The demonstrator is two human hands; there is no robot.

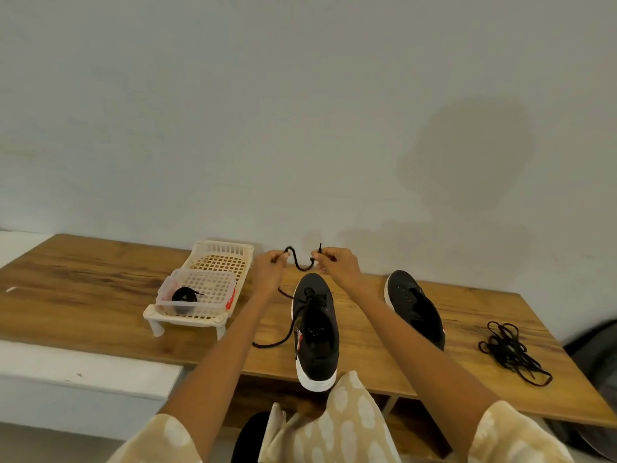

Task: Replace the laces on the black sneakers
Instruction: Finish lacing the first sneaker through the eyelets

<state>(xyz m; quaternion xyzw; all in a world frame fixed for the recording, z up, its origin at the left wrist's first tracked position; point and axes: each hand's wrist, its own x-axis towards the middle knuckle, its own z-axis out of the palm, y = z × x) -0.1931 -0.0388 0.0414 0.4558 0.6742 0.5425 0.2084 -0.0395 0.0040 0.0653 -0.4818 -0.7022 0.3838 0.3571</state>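
Clearly both hands pinched the lace point(298, 262), left hand point(269, 269) and right hand point(335, 264) stretching it above the near sneaker point(317, 332) on the table point(100, 279), probably readying an end for threading; second sneaker point(415, 307) sat unlaced.

I count two black sneakers point(316, 332) point(415, 307), one lace point(298, 262) between my two grips point(268, 267) point(335, 264), one loose lace pile point(510, 350), one cream basket point(213, 262), one clear tray point(197, 292).
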